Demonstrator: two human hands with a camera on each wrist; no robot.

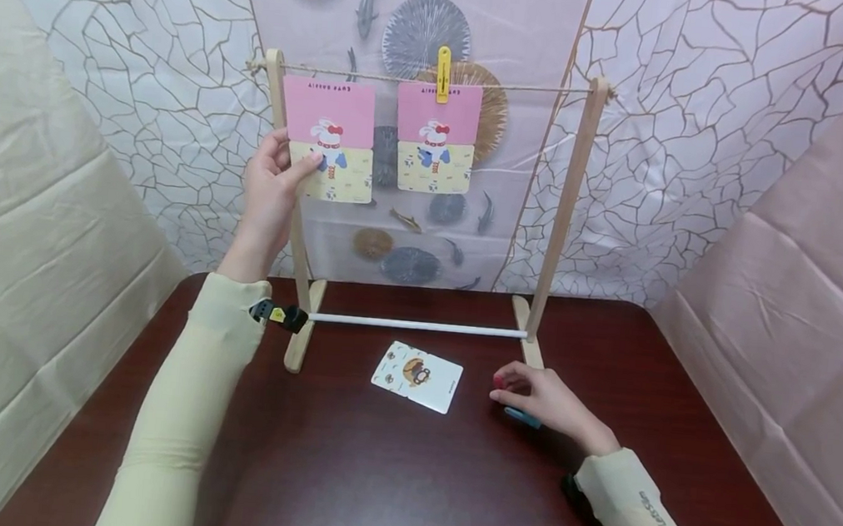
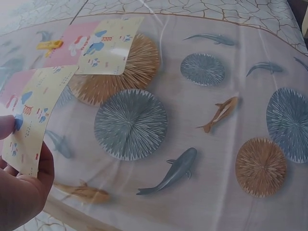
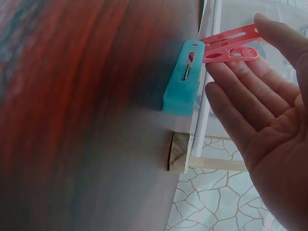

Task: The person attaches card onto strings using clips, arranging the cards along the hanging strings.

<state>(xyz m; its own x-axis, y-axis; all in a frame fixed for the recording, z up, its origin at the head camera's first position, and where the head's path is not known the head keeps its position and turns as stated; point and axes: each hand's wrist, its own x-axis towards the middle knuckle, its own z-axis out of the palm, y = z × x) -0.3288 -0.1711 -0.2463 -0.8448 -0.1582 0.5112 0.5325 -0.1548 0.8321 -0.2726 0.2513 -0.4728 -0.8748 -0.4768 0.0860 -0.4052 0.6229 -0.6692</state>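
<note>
My left hand [image 1: 268, 191] pinches a pink-and-yellow card [image 1: 333, 109] with a rabbit picture, thumb in front and fingers behind. The card's top edge is close under the rope [image 1: 385, 78], near the left post. To its right, a matching card [image 1: 454, 166] hangs from the rope by a yellow clothespin [image 1: 443, 73]. Low over the table, my right hand [image 1: 556, 402] pinches a pinkish-red clothespin [image 3: 231, 54] between thumb and fingertips. Right by it on the table lies a teal clothespin [image 3: 182, 98], which overlaps the red one's tip in the right wrist view.
A white card [image 1: 441, 377] with a brown cartoon figure lies on the dark red table [image 1: 343, 473]. The wooden stand has a left post [image 1: 301, 244], a right post [image 1: 570, 201] and a white bar [image 1: 416, 325] low between them. Patterned cloth hangs behind.
</note>
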